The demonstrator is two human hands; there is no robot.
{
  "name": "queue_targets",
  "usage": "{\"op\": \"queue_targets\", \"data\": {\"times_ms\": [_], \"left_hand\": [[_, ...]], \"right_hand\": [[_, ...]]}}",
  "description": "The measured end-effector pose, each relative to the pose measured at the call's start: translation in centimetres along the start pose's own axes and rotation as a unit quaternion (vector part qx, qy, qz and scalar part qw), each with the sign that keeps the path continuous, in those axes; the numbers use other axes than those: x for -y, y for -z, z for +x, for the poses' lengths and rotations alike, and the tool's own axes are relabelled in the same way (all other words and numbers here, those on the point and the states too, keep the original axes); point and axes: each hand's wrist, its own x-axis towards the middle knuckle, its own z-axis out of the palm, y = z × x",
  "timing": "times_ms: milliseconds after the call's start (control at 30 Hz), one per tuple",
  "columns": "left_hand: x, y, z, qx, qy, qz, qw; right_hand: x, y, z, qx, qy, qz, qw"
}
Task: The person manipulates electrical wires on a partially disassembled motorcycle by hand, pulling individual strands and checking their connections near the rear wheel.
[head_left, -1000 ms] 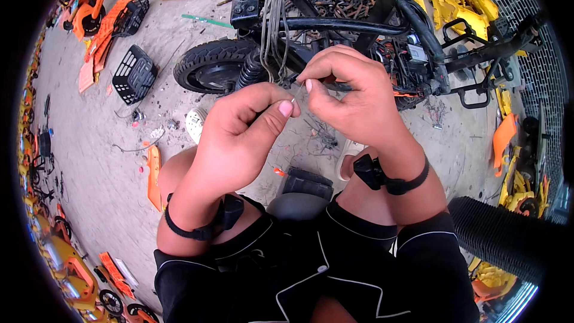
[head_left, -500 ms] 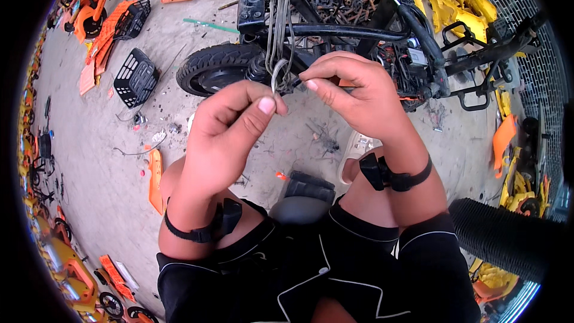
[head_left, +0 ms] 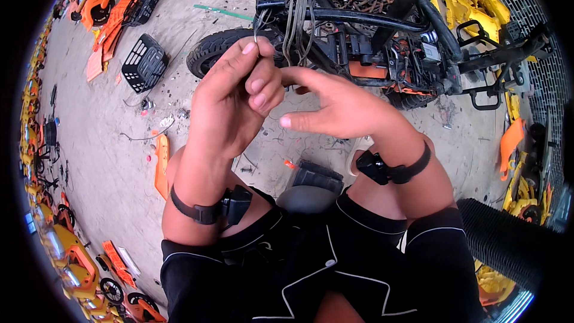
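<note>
My left hand (head_left: pixel 236 87) is raised in front of the black bike frame (head_left: pixel 371 19). Its thumb and forefinger pinch a thin pale wire (head_left: pixel 256 31) that runs up beside the frame's dark plate. To its right, my right hand (head_left: pixel 344 101) has thumb and fingers apart, with nothing visible between them. The right fingertips come close to the left hand's knuckles and are partly hidden there. Behind both hands, a loose bundle of grey cables (head_left: pixel 297 15) hangs down over the frame tube.
A black tire (head_left: pixel 206 54) lies under the frame's left side. A black plastic basket (head_left: pixel 144 64) and orange panels (head_left: pixel 162 164) are on the floor to the left. Yellow panels (head_left: pixel 478 0) pile up at the far right. A ribbed black hose (head_left: pixel 502 233) passes my right side.
My left hand has turned and moved up, still pinching wire, now left of the cable bundle. My right hand has opened from a pinch and lowered. The view has shifted slightly.
</note>
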Motion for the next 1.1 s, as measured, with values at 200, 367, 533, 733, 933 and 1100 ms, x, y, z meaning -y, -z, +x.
{"op": "queue_targets", "data": {"times_ms": [200, 367, 533, 733, 933, 1100], "left_hand": [[-0.1, 0.0, 0.9, -0.048, -0.061, -0.003, 0.997], [-1.8, 2.4, 1.7, -0.04, -0.132, -0.004, 0.99], [-3.7, 3.8, 1.4, -0.077, -0.192, 0.021, 0.978], [-8.3, 9.2, 0.5, -0.149, -0.309, 0.057, 0.938], [-9.4, 9.3, -0.6, -0.317, -0.355, 0.126, 0.87], [-11.9, 12.3, -2.2, -0.365, -0.393, 0.128, 0.834]], "right_hand": [[-1.0, -2.0, 1.3, 0.073, -0.085, 0.281, 0.953], [-0.9, -0.9, 0.9, 0.044, -0.105, 0.317, 0.942], [-0.6, 0.4, 0.4, 0.028, -0.154, 0.304, 0.94], [-1.4, 1.8, -0.8, 0.032, -0.2, 0.23, 0.952], [-1.4, 3.6, -2.3, -0.048, -0.191, 0.279, 0.94], [-1.1, 4.9, -3.2, -0.078, -0.161, 0.349, 0.92]]}}
